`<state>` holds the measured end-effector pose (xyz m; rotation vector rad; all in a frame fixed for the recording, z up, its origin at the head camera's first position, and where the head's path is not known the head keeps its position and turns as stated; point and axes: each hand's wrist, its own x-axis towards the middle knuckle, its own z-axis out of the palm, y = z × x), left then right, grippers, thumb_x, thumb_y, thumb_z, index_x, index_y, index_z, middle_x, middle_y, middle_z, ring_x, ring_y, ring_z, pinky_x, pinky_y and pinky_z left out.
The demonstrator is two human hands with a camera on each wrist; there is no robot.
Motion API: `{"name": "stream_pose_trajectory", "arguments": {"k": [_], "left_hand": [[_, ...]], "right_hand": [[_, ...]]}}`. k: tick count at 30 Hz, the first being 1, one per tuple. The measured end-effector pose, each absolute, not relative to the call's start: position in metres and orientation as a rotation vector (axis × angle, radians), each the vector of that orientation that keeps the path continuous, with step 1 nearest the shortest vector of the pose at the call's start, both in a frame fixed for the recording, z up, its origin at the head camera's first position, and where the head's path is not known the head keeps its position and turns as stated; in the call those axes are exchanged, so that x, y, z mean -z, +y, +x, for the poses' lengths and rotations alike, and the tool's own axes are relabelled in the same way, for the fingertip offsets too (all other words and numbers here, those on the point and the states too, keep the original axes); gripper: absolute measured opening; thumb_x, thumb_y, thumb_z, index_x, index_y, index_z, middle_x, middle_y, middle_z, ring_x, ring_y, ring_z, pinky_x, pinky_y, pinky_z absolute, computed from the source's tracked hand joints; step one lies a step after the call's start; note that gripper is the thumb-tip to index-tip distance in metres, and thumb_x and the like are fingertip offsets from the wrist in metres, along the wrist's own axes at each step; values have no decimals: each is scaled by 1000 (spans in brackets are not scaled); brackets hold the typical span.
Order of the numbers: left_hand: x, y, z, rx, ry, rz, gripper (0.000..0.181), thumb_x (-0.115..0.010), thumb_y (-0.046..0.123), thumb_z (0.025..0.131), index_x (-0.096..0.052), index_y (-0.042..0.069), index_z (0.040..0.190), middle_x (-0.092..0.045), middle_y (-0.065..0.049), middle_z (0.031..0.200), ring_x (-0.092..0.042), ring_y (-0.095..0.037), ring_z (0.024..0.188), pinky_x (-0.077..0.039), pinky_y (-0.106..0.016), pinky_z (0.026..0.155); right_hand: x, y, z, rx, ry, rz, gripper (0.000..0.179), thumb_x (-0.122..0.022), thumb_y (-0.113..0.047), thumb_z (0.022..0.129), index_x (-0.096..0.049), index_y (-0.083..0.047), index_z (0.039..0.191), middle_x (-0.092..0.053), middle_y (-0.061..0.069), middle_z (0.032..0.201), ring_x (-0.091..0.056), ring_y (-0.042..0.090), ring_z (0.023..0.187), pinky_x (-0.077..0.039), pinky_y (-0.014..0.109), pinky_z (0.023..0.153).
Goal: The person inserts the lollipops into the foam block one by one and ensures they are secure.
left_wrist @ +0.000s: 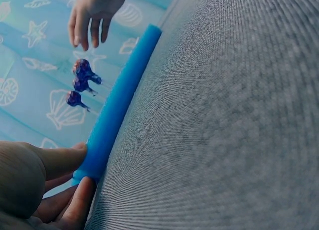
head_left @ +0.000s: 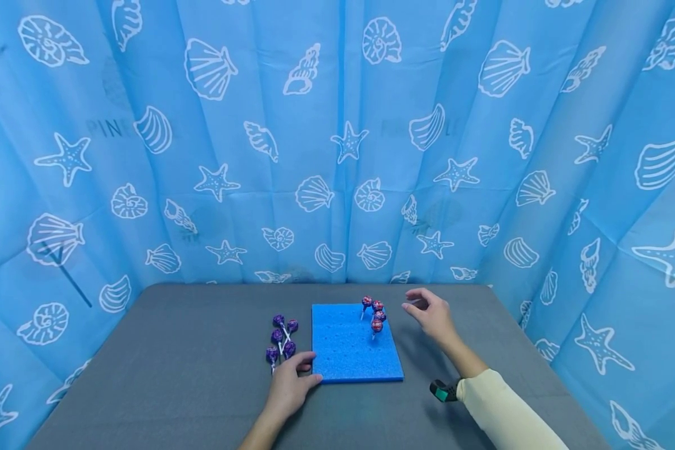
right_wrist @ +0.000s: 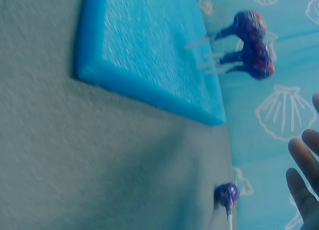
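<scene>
A flat blue foam board (head_left: pixel 349 344) lies on the table. My left hand (head_left: pixel 290 384) holds its near left corner; in the left wrist view thumb and fingers (left_wrist: pixel 79 202) are on the edge. Several red-and-blue wrapped lollipops (head_left: pixel 377 325) stand by their sticks in the board's far right part. To their right my right hand (head_left: pixel 434 317) is raised above the table with bent, spread fingers, holding nothing. Several purple lollipops (head_left: pixel 277 336) lie left of the board, beside my left hand. One more lollipop (right_wrist: pixel 227 194) shows near my right hand in the right wrist view.
A grey cloth-covered table (head_left: pixel 202 362) carries everything. Behind it and at both sides hangs a blue curtain (head_left: pixel 292 156) with white shells and starfish. A black and green device (head_left: pixel 444 390) sits at my right wrist, by a pale yellow sleeve (head_left: pixel 503 406).
</scene>
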<state>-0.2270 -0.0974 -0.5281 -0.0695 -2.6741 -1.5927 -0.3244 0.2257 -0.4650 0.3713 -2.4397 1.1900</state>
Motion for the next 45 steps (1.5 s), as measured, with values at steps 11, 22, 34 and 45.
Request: {"name": "stream_pose_trajectory", "arguments": {"k": [11,22,34,45], "left_hand": [[530,-98,-226,1586,-2676,-108,46,-80,14,79,-65,11,122,-66,-4,109,-62,-23,101,-48,-49,88],[529,-98,-225,1579,-2674,-114,46,-80,14,79,-65,10,123,-66,-5,110,-62,-23,101,-49,-49,88],[530,-99,-226,1584,-2669,-116,45,-80,14,79,-65,11,122,-66,-5,110,-62,-22,101,-48,-49,89],[531,-99,-228,1591,-2672,-103,44,-80,15,80,-66,12,122,-66,-3,108,-62,-21,101,-48,-49,89]], "right_hand": [[472,236,-338,-1071,-2514,279,27,-73,-10,88,-65,-4,112,-66,16,112,-66,28,88,-54,39,67],[487,245,-344,-1010,-2604,207,32,-71,-11,89,-62,-1,119,-62,20,119,-63,31,92,-52,49,79],[500,249,-347,-953,-2681,128,35,-69,-13,91,-59,0,122,-61,22,120,-62,35,100,-51,51,82],[506,250,-350,-938,-2720,73,39,-70,-14,91,-58,0,125,-59,23,122,-58,38,108,-48,54,88]]}}
